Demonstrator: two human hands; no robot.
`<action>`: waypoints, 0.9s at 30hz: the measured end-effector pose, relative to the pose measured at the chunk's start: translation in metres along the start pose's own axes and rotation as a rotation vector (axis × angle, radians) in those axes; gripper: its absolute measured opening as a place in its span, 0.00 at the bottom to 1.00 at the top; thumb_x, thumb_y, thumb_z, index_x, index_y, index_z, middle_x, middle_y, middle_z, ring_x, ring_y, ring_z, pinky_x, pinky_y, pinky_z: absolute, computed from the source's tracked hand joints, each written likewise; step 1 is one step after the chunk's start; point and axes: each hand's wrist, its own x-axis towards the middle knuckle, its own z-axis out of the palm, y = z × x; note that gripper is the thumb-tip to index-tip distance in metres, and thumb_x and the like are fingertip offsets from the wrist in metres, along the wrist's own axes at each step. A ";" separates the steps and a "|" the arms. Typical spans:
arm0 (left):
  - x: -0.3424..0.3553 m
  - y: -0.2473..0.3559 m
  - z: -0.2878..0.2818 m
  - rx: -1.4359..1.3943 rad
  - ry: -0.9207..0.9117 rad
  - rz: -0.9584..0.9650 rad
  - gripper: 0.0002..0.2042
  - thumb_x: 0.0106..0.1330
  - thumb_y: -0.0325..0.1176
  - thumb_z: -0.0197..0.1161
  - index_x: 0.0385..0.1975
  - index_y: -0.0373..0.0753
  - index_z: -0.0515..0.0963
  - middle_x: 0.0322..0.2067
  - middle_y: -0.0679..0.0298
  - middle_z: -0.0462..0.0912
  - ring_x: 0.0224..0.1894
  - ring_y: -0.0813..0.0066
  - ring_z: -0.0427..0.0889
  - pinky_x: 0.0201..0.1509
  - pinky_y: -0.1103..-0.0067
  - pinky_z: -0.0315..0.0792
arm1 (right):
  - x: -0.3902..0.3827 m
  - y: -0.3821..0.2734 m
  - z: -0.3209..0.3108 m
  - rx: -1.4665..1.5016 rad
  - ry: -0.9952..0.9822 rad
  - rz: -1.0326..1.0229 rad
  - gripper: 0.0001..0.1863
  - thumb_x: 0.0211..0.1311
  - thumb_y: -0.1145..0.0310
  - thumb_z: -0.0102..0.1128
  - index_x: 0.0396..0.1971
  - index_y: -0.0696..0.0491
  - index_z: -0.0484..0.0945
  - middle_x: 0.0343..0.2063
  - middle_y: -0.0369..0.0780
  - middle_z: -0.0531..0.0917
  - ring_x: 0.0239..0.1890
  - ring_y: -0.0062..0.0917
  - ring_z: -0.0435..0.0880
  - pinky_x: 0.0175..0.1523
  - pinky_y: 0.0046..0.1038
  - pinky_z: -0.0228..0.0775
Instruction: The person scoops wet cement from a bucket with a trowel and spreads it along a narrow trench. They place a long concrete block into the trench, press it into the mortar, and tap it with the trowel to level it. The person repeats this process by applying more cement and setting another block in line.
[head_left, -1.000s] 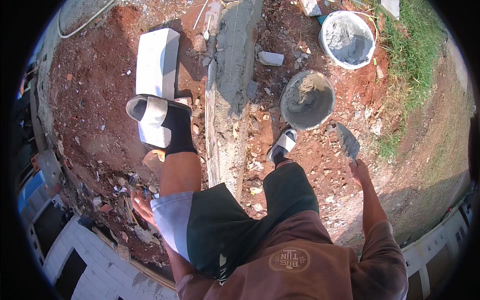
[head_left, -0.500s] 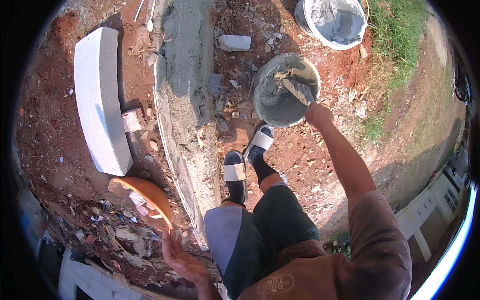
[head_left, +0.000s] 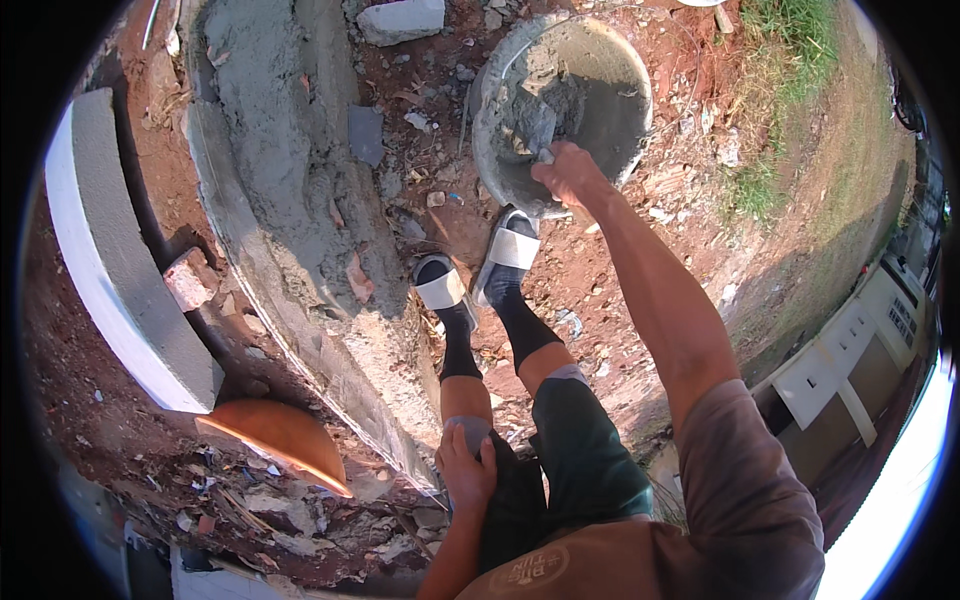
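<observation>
My right hand [head_left: 573, 176] grips a trowel [head_left: 541, 126] by its handle, reaching into a round grey bucket [head_left: 636, 90]. The trowel's blade dips into wet grey mortar [head_left: 520, 118] inside the bucket. Lower down, my left hand [head_left: 467, 472] lies on my left knee, empty, its fingers stretched out. To the left of that hand, an orange bowl [head_left: 290, 437] rests tilted on the rubble, its inside mostly turned out of sight. A low wall [head_left: 285, 170] with fresh mortar spread along its top runs beside my feet.
A long white block [head_left: 130, 290] lies at far left, with a broken brick piece [head_left: 190, 278] by it. A whitish block fragment [head_left: 400, 20] sits above the wall's right side. Grass [head_left: 785, 60] grows upper right; rubble [head_left: 290, 520] covers the lower left.
My left hand has let go of the orange bowl and moved right onto my knee. My right hand has pushed the trowel down into the mortar. The view has shifted nearer to the bucket.
</observation>
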 end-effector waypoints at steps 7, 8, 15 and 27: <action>0.013 -0.006 -0.007 0.131 0.008 0.066 0.25 0.59 0.44 0.57 0.51 0.32 0.69 0.55 0.49 0.69 0.58 0.52 0.66 0.60 0.57 0.57 | -0.065 0.064 0.044 0.733 -0.026 -0.127 0.12 0.54 0.68 0.59 0.33 0.61 0.75 0.19 0.34 0.74 0.18 0.18 0.72 0.24 0.22 0.65; 0.011 -0.006 -0.007 0.142 0.005 0.065 0.25 0.59 0.44 0.57 0.51 0.32 0.69 0.55 0.49 0.69 0.59 0.53 0.66 0.60 0.57 0.57 | -0.078 0.061 0.051 0.810 -0.001 -0.136 0.10 0.54 0.70 0.59 0.33 0.60 0.75 0.19 0.34 0.73 0.17 0.16 0.71 0.24 0.20 0.64; 0.000 -0.016 0.003 0.097 0.057 0.031 0.25 0.58 0.43 0.59 0.50 0.32 0.69 0.54 0.48 0.70 0.56 0.49 0.69 0.57 0.58 0.60 | -0.192 0.045 0.081 0.809 0.165 -0.194 0.11 0.55 0.74 0.58 0.38 0.60 0.73 0.19 0.32 0.73 0.19 0.12 0.68 0.24 0.17 0.61; -0.009 -0.045 0.018 0.208 -0.034 0.129 0.27 0.60 0.48 0.53 0.55 0.36 0.66 0.57 0.51 0.67 0.59 0.58 0.66 0.58 0.59 0.61 | -0.207 -0.165 0.278 0.562 0.337 -0.284 0.17 0.62 0.68 0.51 0.46 0.63 0.64 0.37 0.51 0.71 0.38 0.41 0.73 0.44 0.36 0.66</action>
